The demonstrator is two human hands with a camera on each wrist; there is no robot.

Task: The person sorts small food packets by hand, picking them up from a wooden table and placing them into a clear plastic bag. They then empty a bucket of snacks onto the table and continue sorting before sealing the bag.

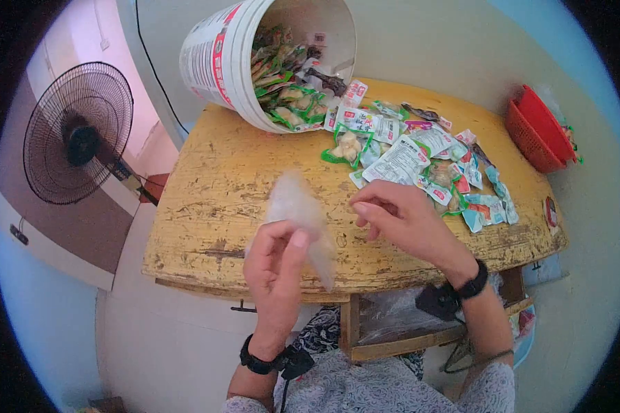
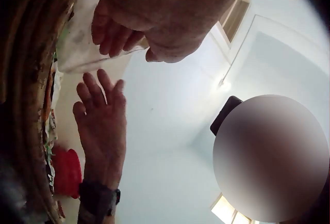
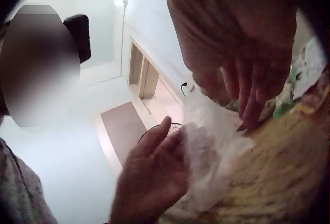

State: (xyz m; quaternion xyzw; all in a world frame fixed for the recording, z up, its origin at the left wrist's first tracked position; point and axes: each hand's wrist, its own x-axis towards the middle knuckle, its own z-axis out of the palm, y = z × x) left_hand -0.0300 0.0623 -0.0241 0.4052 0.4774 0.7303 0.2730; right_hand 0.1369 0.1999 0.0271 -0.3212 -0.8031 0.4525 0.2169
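Note:
A thin, clear plastic bag [image 1: 293, 199] stands up from the left hand [image 1: 275, 265], pinched between its thumb and fingers above the table. The left wrist view shows the bag [image 2: 82, 46] beyond the fingers of the left hand [image 2: 149, 20]. To the right of the bag, the right hand [image 1: 413, 224] is in the air with bent, loose fingers and no object in it; its fingers look spread in the left wrist view [image 2: 105, 126]. In the right wrist view, the bag [image 3: 211, 157] lies between the left hand [image 3: 154, 177] and right hand [image 3: 237, 43].
A white bucket [image 1: 217, 65] lies tipped at the table's back, with packets inside. Several sealed food packets [image 1: 396, 162] are piled on the wooden table [image 1: 207, 186], right of centre. Red baskets [image 1: 534, 138] stand at the right, above a partly open drawer [image 1: 406, 344]. A fan [image 1: 79, 134] is left.

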